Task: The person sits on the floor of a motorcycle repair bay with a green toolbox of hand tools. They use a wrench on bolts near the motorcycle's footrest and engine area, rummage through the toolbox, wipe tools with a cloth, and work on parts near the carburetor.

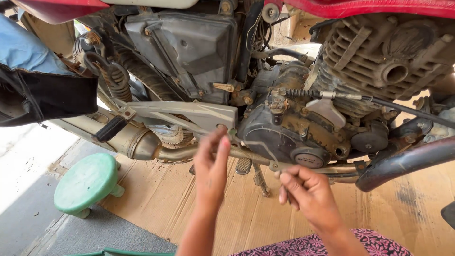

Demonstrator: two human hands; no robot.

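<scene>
Grimy metal of the engine case [289, 137] sits just above both hands, at the far edge of the cardboard sheet [246, 213] under the motorcycle. The left hand [211, 168] reaches up beside the grey footrest bracket [189, 114], fingers straight and together, holding nothing. The right hand [305, 192] curls loosely, fingertips pinched as if on something small, though none shows. Working here well calls for steadying against the exhaust pipe [156, 147] and keeping small parts over the cardboard

Red fuel tank [369, 7]: cut by my top edge. Exhaust pipe [407, 161]: runs off right. Left hand [212, 167]: motion-blurred, fingertips unclear. Small black object, bottom-right corner [449, 213]: I can't identify.
</scene>
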